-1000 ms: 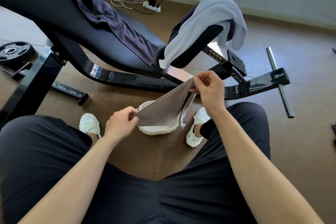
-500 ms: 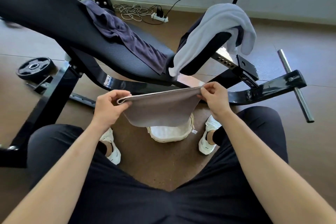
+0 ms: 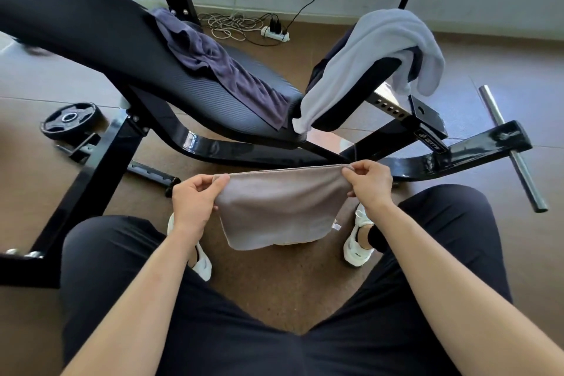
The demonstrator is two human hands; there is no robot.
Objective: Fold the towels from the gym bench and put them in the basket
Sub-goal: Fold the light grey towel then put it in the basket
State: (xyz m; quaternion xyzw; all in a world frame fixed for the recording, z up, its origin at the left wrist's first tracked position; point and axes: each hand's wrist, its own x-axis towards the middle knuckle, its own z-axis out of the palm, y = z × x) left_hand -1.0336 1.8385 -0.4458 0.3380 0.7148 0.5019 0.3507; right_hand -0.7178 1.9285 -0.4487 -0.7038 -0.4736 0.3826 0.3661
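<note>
Centrally, a brown towel (image 3: 280,210) hung in the air at the middle of the frame. Its top edge was pulled nearly straight and level between the two hands, and its lower edge curved down loose. A small white tag (image 3: 336,226) stuck out at its lower right corner. The left hand (image 3: 195,201) pinched the top left corner between thumb and curled fingers, and the right hand (image 3: 369,186) pinched the top right corner the same way. Neither hand touched anything else.

Below the towel's lower edge only a pale sliver of the basket (image 3: 294,243) showed, on the floor (image 3: 274,290) between two white shoes; the rest was hidden behind the cloth. Bare brown floor lay open beneath the towel, narrowing between the person's dark-clad knees toward the bottom of the frame.

Just above the towel's top edge ran the curved black frame (image 3: 213,146) of the gym bench, close to the right hand. Its padded surface (image 3: 91,24) sloped from the upper left down to the centre, and a purple towel (image 3: 219,70) lay crumpled along it. A pale grey towel (image 3: 375,52) was draped over the smaller pad at the upper right, its ends hanging off both sides.

At the left, a black frame leg (image 3: 91,189) cut diagonally across the floor, with a weight plate (image 3: 70,119) lying beyond it. At the right, a steel bar (image 3: 512,149) crossed the frame's foot, with more open floor past it.
</note>
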